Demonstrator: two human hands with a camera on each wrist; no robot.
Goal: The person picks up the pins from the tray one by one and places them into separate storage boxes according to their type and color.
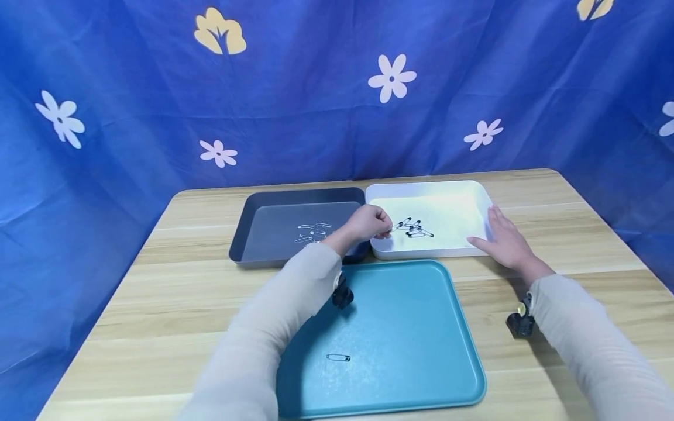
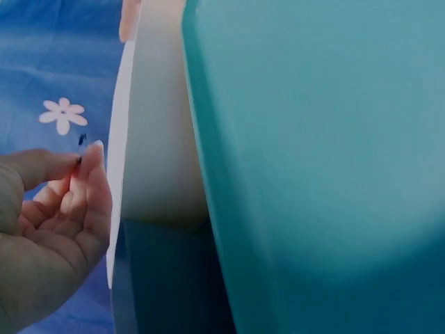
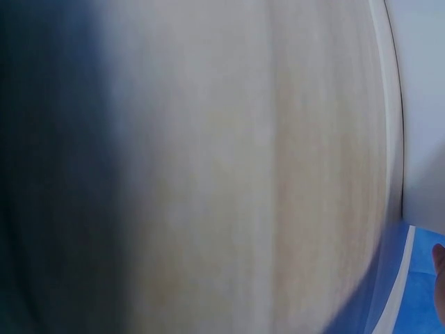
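My left hand (image 1: 383, 228) reaches over the near left corner of the white tray (image 1: 453, 193) and pinches a black safety pin (image 1: 398, 224) at the edge of a small pile of black pins (image 1: 417, 230). In the left wrist view, thumb and forefinger of the left hand (image 2: 82, 161) meet on a tiny dark piece beside the white tray wall (image 2: 160, 139). My right hand (image 1: 497, 233) lies with straight fingers on the tray's right rim. One pin (image 1: 337, 357) lies alone in the teal tray (image 1: 421, 292).
A dark grey tray (image 1: 247, 228) to the left of the white one holds several silver pins (image 1: 313, 232). All the trays sit on a wooden table (image 1: 579, 234) backed by a blue flowered cloth (image 1: 316, 88). The right wrist view shows only blurred table (image 3: 243, 174).
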